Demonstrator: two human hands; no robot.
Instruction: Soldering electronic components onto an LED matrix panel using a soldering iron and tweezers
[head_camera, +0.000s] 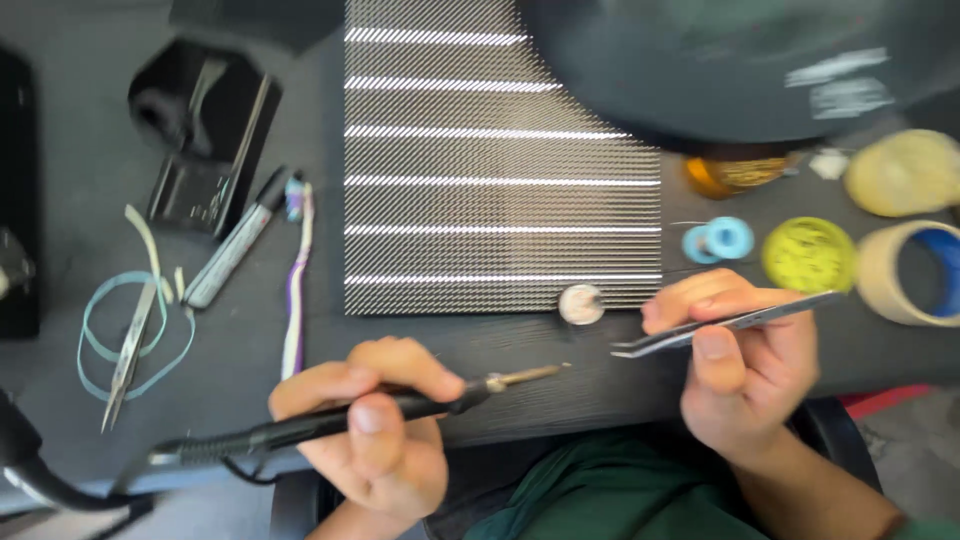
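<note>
My left hand (375, 430) grips a black soldering iron (440, 397) like a pen, its metal tip pointing right above the table's front edge. My right hand (745, 365) pinches metal tweezers (720, 325), their points aimed left toward the iron's tip, a short gap between the two. Just beyond both tips lies a small round silvery piece (581, 303) at the near edge of a large dark dotted panel (500, 160) with bright horizontal stripes.
On the left lie a marker (235, 245), a toothbrush (297, 280), a second pair of tweezers (128, 355) on a teal band, and a black stand (200, 130). On the right sit tape rolls (915, 270), a yellow-green round tin (808, 254), a small blue spool (718, 240) and an amber jar (730, 172).
</note>
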